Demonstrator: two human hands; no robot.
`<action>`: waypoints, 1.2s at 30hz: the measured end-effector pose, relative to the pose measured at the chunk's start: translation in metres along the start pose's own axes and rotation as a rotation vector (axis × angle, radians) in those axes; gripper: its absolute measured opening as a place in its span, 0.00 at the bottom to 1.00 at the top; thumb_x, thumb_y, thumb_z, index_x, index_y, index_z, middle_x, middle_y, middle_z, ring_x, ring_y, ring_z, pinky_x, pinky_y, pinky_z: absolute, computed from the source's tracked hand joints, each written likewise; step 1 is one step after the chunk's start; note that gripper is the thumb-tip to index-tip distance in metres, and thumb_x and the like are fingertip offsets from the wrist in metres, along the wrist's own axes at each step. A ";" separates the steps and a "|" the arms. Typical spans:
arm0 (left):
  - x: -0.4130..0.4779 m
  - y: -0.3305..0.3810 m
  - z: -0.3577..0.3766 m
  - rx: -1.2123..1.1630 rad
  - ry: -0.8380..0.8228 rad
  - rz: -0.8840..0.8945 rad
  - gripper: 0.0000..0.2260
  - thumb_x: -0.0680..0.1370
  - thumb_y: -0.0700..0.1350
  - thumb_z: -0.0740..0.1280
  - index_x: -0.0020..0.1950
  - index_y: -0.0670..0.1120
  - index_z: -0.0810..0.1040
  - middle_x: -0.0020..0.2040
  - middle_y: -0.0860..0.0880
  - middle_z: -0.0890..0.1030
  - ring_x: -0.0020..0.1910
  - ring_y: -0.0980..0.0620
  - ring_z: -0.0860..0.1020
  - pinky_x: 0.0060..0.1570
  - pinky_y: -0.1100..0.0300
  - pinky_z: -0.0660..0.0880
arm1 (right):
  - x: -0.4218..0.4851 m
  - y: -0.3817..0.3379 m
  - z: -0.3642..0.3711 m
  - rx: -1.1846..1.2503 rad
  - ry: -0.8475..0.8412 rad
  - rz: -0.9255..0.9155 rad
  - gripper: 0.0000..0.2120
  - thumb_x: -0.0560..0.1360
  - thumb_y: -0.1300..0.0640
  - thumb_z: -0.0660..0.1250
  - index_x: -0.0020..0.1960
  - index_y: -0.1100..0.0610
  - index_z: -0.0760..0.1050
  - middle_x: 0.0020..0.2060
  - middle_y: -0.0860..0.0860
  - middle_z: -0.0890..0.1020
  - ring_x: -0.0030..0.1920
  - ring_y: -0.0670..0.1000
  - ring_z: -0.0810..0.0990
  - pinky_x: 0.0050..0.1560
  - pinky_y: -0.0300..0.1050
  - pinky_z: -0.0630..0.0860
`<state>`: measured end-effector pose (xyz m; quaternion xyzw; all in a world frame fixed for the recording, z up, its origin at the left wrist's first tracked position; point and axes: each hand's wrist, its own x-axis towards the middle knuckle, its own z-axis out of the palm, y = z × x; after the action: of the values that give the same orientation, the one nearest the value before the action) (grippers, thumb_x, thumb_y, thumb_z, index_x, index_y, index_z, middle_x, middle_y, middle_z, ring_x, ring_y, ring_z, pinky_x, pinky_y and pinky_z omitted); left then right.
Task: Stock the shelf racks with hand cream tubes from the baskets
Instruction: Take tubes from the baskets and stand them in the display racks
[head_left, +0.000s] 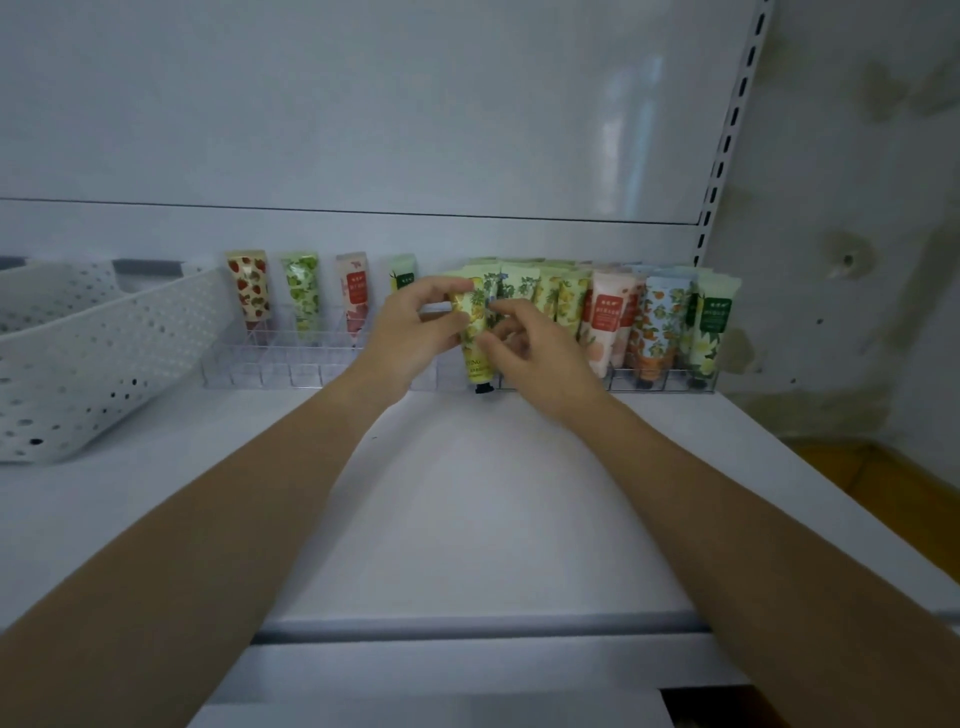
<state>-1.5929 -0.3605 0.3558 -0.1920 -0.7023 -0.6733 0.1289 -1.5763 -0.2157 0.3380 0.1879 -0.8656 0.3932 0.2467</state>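
Just in front of the clear racks, both hands close on one yellow-green tube (475, 332), held upright with its black cap down, near the white shelf (493, 493). The left hand (415, 327) pinches the tube's upper end; the right hand (540, 353) grips its middle between thumb and curled fingers. Behind, the right rack (670, 382) is packed with tubes, while the left rack (280, 364) holds four spaced ones. A white perforated basket (78, 364) sits far left.
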 end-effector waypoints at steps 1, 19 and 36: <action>-0.001 0.001 0.001 -0.019 -0.009 0.007 0.12 0.75 0.32 0.65 0.54 0.46 0.77 0.52 0.50 0.75 0.44 0.55 0.77 0.42 0.67 0.78 | -0.001 -0.001 0.001 0.027 -0.026 0.016 0.22 0.76 0.51 0.65 0.67 0.56 0.67 0.40 0.39 0.72 0.38 0.40 0.73 0.38 0.33 0.69; -0.017 -0.025 0.031 0.995 -0.426 0.363 0.14 0.77 0.41 0.63 0.63 0.42 0.73 0.59 0.43 0.75 0.59 0.46 0.70 0.61 0.58 0.63 | -0.032 0.041 -0.093 0.057 0.564 0.251 0.29 0.74 0.59 0.68 0.71 0.57 0.59 0.47 0.46 0.77 0.38 0.39 0.75 0.37 0.27 0.69; -0.017 -0.025 0.023 0.974 -0.250 0.315 0.12 0.77 0.37 0.60 0.57 0.41 0.79 0.56 0.42 0.78 0.56 0.44 0.74 0.55 0.55 0.70 | -0.001 0.016 -0.029 -0.296 0.154 0.086 0.39 0.76 0.58 0.65 0.76 0.50 0.41 0.58 0.58 0.75 0.41 0.52 0.76 0.40 0.43 0.68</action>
<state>-1.5875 -0.3399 0.3246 -0.2920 -0.9065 -0.2132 0.2179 -1.5755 -0.1828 0.3442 0.0815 -0.8999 0.2847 0.3202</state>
